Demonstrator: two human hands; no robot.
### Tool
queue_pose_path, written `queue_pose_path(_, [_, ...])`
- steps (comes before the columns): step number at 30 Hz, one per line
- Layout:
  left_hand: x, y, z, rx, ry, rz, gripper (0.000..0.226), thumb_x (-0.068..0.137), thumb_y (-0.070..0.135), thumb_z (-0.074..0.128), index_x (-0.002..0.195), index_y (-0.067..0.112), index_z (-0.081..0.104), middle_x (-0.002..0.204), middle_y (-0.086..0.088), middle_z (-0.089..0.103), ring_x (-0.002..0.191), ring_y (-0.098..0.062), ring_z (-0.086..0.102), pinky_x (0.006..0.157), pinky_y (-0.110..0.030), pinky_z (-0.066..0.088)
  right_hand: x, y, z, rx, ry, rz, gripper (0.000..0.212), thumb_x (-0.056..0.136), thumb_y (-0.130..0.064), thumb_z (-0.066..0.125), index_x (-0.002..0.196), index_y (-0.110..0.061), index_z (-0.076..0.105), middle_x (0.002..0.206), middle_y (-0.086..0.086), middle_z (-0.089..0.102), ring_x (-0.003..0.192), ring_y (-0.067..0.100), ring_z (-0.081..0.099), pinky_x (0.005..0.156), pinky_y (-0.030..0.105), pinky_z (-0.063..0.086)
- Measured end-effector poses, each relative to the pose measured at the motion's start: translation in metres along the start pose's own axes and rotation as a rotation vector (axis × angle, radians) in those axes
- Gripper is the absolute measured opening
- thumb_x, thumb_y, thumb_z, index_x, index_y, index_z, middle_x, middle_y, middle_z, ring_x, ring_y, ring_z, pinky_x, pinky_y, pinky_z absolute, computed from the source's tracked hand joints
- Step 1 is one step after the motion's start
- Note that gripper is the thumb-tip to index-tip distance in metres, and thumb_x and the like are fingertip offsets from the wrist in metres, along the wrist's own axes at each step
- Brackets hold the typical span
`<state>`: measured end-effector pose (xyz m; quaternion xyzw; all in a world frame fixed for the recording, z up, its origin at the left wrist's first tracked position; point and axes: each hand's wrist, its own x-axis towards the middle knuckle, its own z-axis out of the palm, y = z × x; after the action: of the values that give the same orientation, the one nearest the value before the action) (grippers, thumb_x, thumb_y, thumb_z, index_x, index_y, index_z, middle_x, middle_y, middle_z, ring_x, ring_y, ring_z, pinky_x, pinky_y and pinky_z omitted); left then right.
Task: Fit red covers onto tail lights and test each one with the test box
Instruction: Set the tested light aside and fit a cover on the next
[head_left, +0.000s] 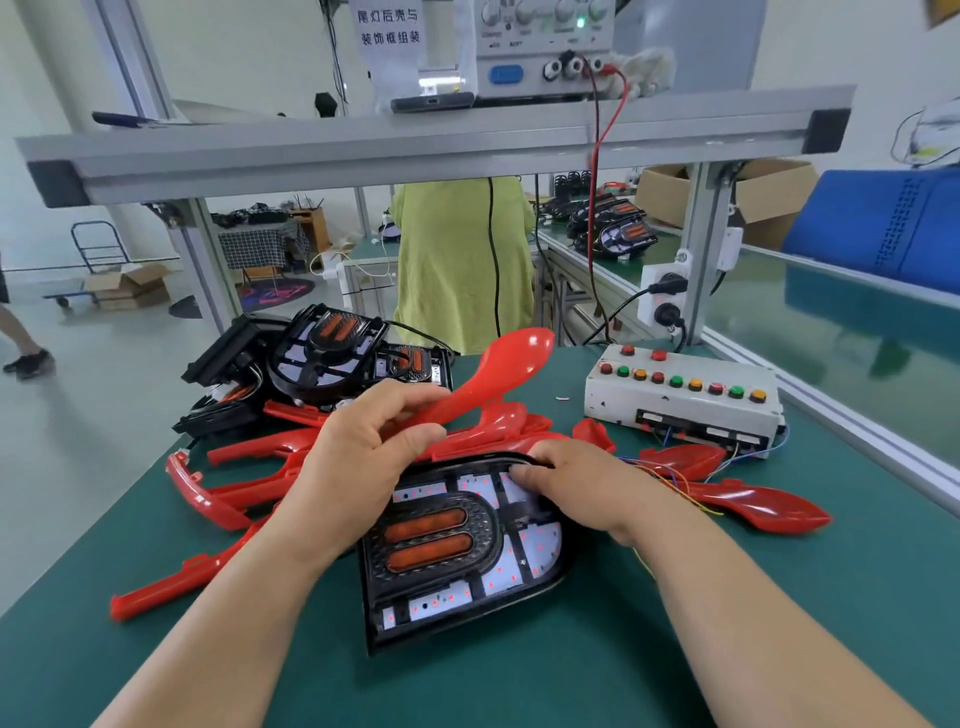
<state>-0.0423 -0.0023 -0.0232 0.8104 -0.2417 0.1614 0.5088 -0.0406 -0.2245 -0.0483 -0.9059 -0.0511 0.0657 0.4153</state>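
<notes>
1. So, left hand (363, 447) grips a red cover (498, 364) just above the tail light (467, 545); right hand (571, 483) clamps the light's top rim on the worktop (675, 649).
2. Risk: the cover seats skewed and the clips probably snap.
3. Loose wires (670, 483) by the test box (680, 395) might snag.

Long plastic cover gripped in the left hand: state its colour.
Glossy red plastic cover; head view.

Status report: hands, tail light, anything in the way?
Left hand grips long red plastic cover. Right hand holds top edge of black tail light; cover not fitted. Loose red covers piled around it.
</notes>
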Motion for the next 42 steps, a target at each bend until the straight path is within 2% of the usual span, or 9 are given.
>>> queue_pose_path(3, [0.0, 0.0, -0.002, 0.011, 0.025, 0.001, 0.033, 0.085, 0.019, 0.069, 0.105, 0.046, 0.069, 0.098, 0.012, 0.07, 0.089, -0.006, 0.064, 0.08, -0.032, 0.05, 0.002, 0.001, 0.001, 0.382, -0.028, 0.047, 0.026, 0.099, -0.031, 0.06, 0.105, -0.006, 0.063, 0.104, 0.012, 0.073, 0.089, 0.021, 0.065, 0.095, 0.044, 0.052])
queue_pose_path(8, [-0.001, 0.006, -0.006, 0.114, 0.075, 0.079, 0.039, 0.087, 0.004, 0.071, 0.1, 0.04, 0.069, 0.103, 0.015, 0.065, 0.097, -0.004, 0.062, 0.084, -0.009, 0.043, 0.007, 0.006, -0.002, 0.678, 0.031, 0.069, 0.007, 0.098, -0.017, 0.062, 0.101, -0.011, 0.064, 0.085, 0.006, 0.076, 0.076, 0.02, 0.071, 0.081, 0.038, 0.058])
queue_pose_path(10, [-0.005, 0.009, -0.007, 0.153, 0.054, 0.104, 0.037, 0.085, 0.002, 0.072, 0.1, 0.035, 0.071, 0.104, 0.015, 0.065, 0.101, -0.005, 0.061, 0.086, -0.008, 0.042, 0.009, 0.006, -0.005, 0.749, 0.089, 0.082, 0.005, 0.096, -0.016, 0.064, 0.099, -0.012, 0.066, 0.085, 0.007, 0.076, 0.08, 0.025, 0.071, 0.088, 0.045, 0.057])
queue_pose_path(14, [-0.018, 0.011, -0.004, 0.243, -0.053, 0.132, 0.033, 0.082, 0.004, 0.077, 0.103, 0.03, 0.074, 0.101, 0.017, 0.063, 0.106, -0.012, 0.06, 0.093, -0.022, 0.045, 0.008, 0.001, -0.002, 0.911, 0.118, 0.151, 0.021, 0.089, -0.009, 0.068, 0.108, -0.002, 0.072, 0.101, 0.019, 0.075, 0.103, 0.04, 0.069, 0.098, 0.056, 0.052])
queue_pose_path(19, [-0.025, 0.021, -0.005, 0.35, -0.097, 0.251, 0.031, 0.08, 0.013, 0.079, 0.109, 0.024, 0.076, 0.094, 0.015, 0.057, 0.095, -0.009, 0.058, 0.084, -0.012, 0.042, 0.009, 0.0, 0.003, 1.148, 0.005, 0.24, 0.032, 0.092, -0.01, 0.053, 0.116, 0.004, 0.069, 0.114, 0.022, 0.07, 0.109, 0.037, 0.067, 0.102, 0.054, 0.049])
queue_pose_path(23, [-0.028, 0.024, -0.008, 0.384, -0.146, 0.286, 0.036, 0.079, 0.01, 0.081, 0.111, 0.024, 0.075, 0.094, 0.015, 0.057, 0.094, -0.009, 0.06, 0.083, -0.013, 0.044, 0.009, 0.006, -0.005, 1.291, 0.045, 0.206, 0.024, 0.095, -0.015, 0.049, 0.102, -0.004, 0.069, 0.094, 0.015, 0.071, 0.079, 0.029, 0.069, 0.085, 0.042, 0.056])
queue_pose_path(28, [-0.026, 0.02, -0.009, 0.44, -0.205, 0.322, 0.039, 0.078, 0.007, 0.08, 0.114, 0.021, 0.075, 0.092, 0.011, 0.056, 0.09, -0.006, 0.057, 0.081, -0.009, 0.043, 0.011, 0.008, -0.006, 1.365, 0.078, 0.176, 0.027, 0.101, -0.022, 0.049, 0.103, -0.005, 0.07, 0.097, 0.018, 0.075, 0.077, 0.03, 0.074, 0.064, 0.04, 0.062])
queue_pose_path(35, [-0.026, 0.016, -0.007, 0.441, -0.212, 0.316, 0.037, 0.078, 0.005, 0.08, 0.113, 0.017, 0.076, 0.092, 0.01, 0.054, 0.09, -0.002, 0.054, 0.082, -0.007, 0.041, 0.009, 0.002, -0.002, 1.379, 0.114, 0.154, 0.033, 0.101, -0.022, 0.049, 0.121, -0.002, 0.065, 0.111, 0.021, 0.072, 0.083, 0.031, 0.074, 0.065, 0.04, 0.062])
queue_pose_path(42, [-0.026, 0.018, -0.007, 0.413, -0.235, 0.321, 0.034, 0.079, 0.003, 0.078, 0.111, 0.014, 0.076, 0.092, 0.008, 0.055, 0.089, -0.003, 0.051, 0.083, -0.009, 0.04, 0.006, -0.003, 0.001, 1.284, 0.152, 0.101, 0.03, 0.101, -0.021, 0.048, 0.113, -0.003, 0.069, 0.107, 0.018, 0.074, 0.088, 0.03, 0.073, 0.08, 0.043, 0.059])
